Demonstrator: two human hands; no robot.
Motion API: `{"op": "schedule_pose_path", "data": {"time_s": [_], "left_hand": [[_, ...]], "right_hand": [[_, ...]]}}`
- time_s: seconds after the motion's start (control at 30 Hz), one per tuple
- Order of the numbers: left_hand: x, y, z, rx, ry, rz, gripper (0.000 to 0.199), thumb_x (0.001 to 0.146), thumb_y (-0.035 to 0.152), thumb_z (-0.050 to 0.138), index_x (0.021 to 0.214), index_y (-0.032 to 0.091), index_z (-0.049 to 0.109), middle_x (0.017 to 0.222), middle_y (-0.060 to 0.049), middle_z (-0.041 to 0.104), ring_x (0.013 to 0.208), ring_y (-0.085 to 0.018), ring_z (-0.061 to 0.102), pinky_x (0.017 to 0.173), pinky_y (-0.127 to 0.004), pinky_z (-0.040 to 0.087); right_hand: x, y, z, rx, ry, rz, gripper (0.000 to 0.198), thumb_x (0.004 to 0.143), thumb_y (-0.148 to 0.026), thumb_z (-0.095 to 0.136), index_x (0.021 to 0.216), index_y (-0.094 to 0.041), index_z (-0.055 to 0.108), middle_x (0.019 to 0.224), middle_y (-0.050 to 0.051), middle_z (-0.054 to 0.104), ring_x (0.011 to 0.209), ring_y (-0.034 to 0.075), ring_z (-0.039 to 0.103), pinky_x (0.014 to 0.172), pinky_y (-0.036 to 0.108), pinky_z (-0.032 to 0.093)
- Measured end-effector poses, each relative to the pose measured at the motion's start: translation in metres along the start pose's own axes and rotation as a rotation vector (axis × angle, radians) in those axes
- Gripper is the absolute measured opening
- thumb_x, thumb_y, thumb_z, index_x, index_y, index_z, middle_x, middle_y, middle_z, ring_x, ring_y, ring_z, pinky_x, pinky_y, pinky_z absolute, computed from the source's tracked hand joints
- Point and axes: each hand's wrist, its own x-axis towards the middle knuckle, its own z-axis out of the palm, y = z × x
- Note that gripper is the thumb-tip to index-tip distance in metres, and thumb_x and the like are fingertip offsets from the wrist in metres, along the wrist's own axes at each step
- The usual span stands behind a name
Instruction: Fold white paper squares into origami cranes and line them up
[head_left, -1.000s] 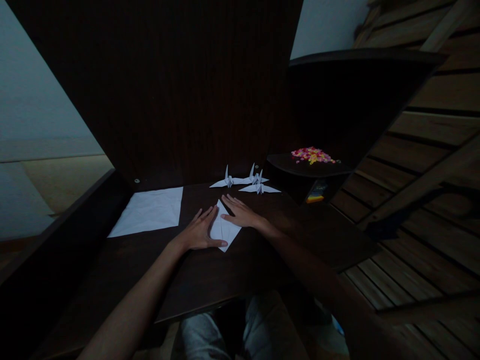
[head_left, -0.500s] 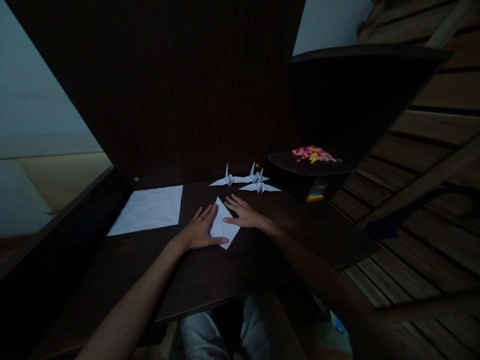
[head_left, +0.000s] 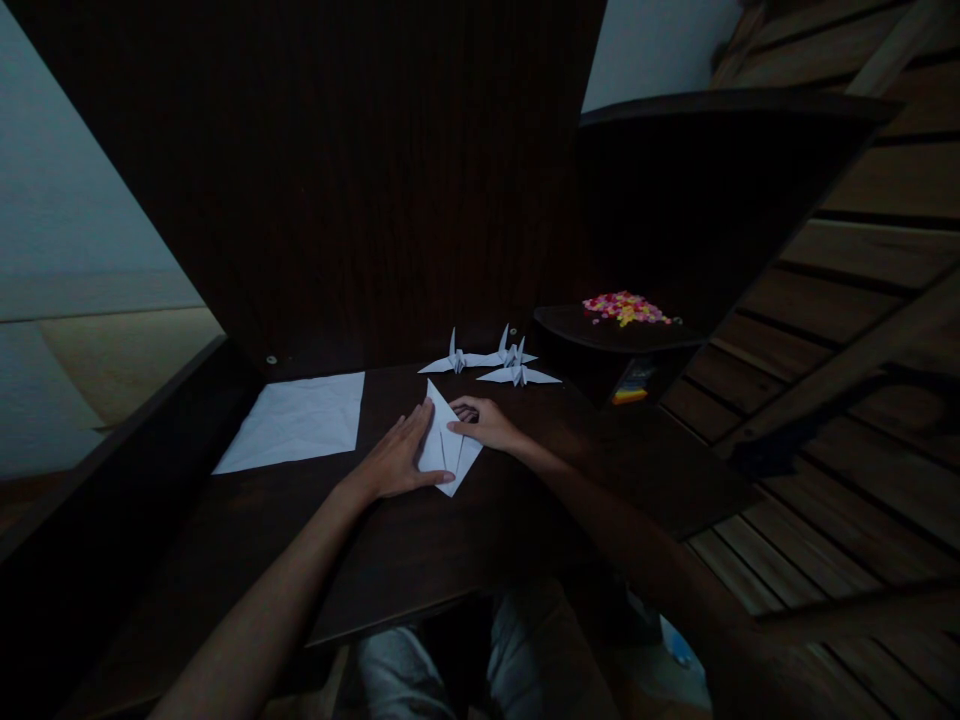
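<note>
A white folded paper, roughly diamond-shaped with crease lines, lies on the dark desk between my hands. My left hand rests flat along its left side, fingers stretched out and thumb near the lower corner. At the right edge, my right hand pinches the paper, thumb on top and fingers curled beneath and behind. Just beyond stand three folded white paper cranes: a left crane, a rear crane and a front crane. Their wings are spread.
A creased white paper sheet lies on the desk's left. Small pink, red and yellow pieces are heaped on a low corner shelf at right. A dark raised side panel bounds the left, and a tall dark board the back.
My right hand has gone from lying with fingers stretched on the paper to pinching its right edge. The paper's right flap has lifted and its upper tip reaches slightly farther.
</note>
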Motion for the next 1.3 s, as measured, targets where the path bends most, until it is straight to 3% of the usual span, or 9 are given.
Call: {"op": "schedule_pose_path", "data": {"time_s": [0.17,0.3,0.37,0.43,0.5,0.57,0.7,0.87,1.3], "left_hand": [[0.0,0.003,-0.001,-0.105,0.067,0.046,0.114,0.069,0.06,0.066,0.149,0.02,-0.005,0.156,-0.014,0.0,0.142,-0.032,0.011,0.114,-0.048,0.018],[0.003,0.007,-0.003,-0.276,0.212,-0.009,0.102,0.071,0.051,0.069,0.149,0.019,0.012,0.157,-0.014,0.003,0.142,-0.031,0.01,0.114,-0.047,0.018],[0.006,0.009,-0.004,-0.447,0.308,-0.12,0.092,0.073,0.046,0.069,0.147,0.021,0.02,0.156,-0.015,0.014,0.14,-0.032,0.021,0.112,-0.049,0.025],[0.009,0.011,-0.005,-0.706,0.362,-0.244,0.09,0.073,0.039,0.072,0.145,0.023,0.022,0.151,-0.018,0.029,0.129,-0.033,0.043,0.102,-0.049,0.039],[0.011,0.012,-0.008,-0.971,0.348,-0.349,0.094,0.07,0.033,0.075,0.145,0.023,0.019,0.138,-0.021,0.047,0.107,-0.03,0.063,0.087,-0.048,0.051],[0.011,0.013,-0.012,-1.107,0.311,-0.433,0.095,0.066,0.03,0.079,0.143,0.02,0.023,0.115,-0.019,0.065,0.087,-0.027,0.069,0.076,-0.044,0.056],[0.009,0.015,-0.015,-1.121,0.292,-0.481,0.081,0.062,0.033,0.082,0.131,0.016,0.044,0.082,-0.009,0.074,0.071,-0.023,0.07,0.066,-0.035,0.056],[0.009,0.016,-0.012,-1.149,0.308,-0.466,0.047,0.061,0.04,0.08,0.096,0.011,0.068,0.08,-0.01,0.074,0.068,-0.023,0.069,0.062,-0.032,0.054],[0.009,0.018,-0.01,-1.163,0.304,-0.485,0.041,0.061,0.042,0.079,0.087,0.012,0.07,0.074,-0.007,0.073,0.06,-0.02,0.065,0.055,-0.028,0.049]], "right_hand": [[0.001,-0.001,0.003,0.317,0.029,0.14,0.03,0.059,-0.02,0.074,0.088,-0.015,0.064,0.077,0.0,0.064,0.063,0.011,0.058,0.059,0.024,0.046],[-0.002,-0.008,0.006,0.439,0.109,0.164,0.035,0.054,-0.017,0.077,0.087,-0.016,0.063,0.081,0.0,0.063,0.067,0.011,0.059,0.061,0.023,0.046],[-0.003,-0.011,0.006,0.479,0.132,0.164,0.039,0.054,-0.018,0.078,0.09,-0.017,0.063,0.081,0.0,0.063,0.069,0.011,0.06,0.063,0.023,0.046],[-0.004,-0.014,0.006,0.506,0.148,0.155,0.041,0.054,-0.019,0.078,0.093,-0.018,0.062,0.08,-0.001,0.063,0.07,0.012,0.06,0.065,0.024,0.047],[-0.004,-0.017,0.006,0.518,0.16,0.143,0.043,0.055,-0.019,0.078,0.094,-0.018,0.062,0.079,-0.001,0.062,0.071,0.012,0.06,0.066,0.024,0.047],[-0.005,-0.018,0.006,0.52,0.165,0.135,0.044,0.055,-0.019,0.078,0.096,-0.018,0.061,0.078,-0.002,0.062,0.071,0.012,0.061,0.066,0.025,0.047],[-0.006,-0.019,0.007,0.505,0.163,0.111,0.047,0.055,-0.02,0.078,0.098,-0.018,0.059,0.077,-0.002,0.062,0.07,0.013,0.061,0.065,0.025,0.047],[-0.005,-0.017,0.009,0.508,0.135,0.095,0.054,0.056,-0.021,0.079,0.104,-0.019,0.054,0.073,-0.004,0.062,0.065,0.011,0.061,0.063,0.024,0.047],[-0.009,-0.021,0.01,0.447,0.051,0.095,0.061,0.058,-0.023,0.079,0.112,-0.02,0.05,0.068,-0.005,0.061,0.062,0.013,0.062,0.057,0.023,0.047]]}}
